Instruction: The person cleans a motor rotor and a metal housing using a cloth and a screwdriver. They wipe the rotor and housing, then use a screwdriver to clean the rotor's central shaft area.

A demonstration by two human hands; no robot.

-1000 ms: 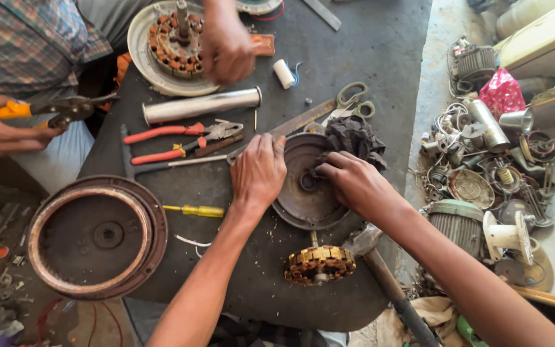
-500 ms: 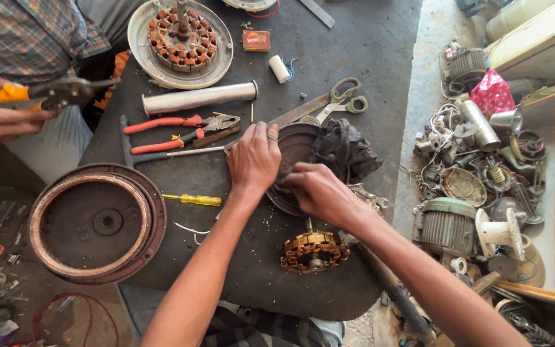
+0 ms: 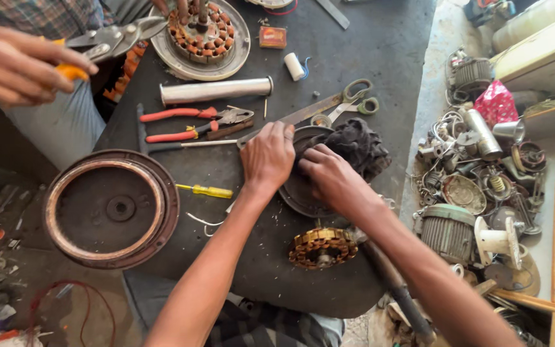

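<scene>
My left hand (image 3: 266,155) lies flat on the left part of a dark round fan cover (image 3: 297,193) on the black mat. On the same cover rests my right hand (image 3: 329,177), fingers bent, beside a dark rag (image 3: 358,144) heaped on its far side. Just below my arms sits a copper-wound stator (image 3: 322,247). Across the mat, another person's hand (image 3: 17,64) holds orange-handled pliers (image 3: 107,40) next to a second stator (image 3: 200,29) in a silver dish.
Red-handled pliers (image 3: 187,115), a metal tube (image 3: 216,91), scissors (image 3: 348,103) and a yellow screwdriver (image 3: 207,191) lie on the mat. A large round fan housing (image 3: 110,209) sits at left. Motor parts and scrap (image 3: 483,186) pile at right.
My right hand has slid left across the cover toward my left hand. The other person's hand with the pliers has swung toward the stator in the dish.
</scene>
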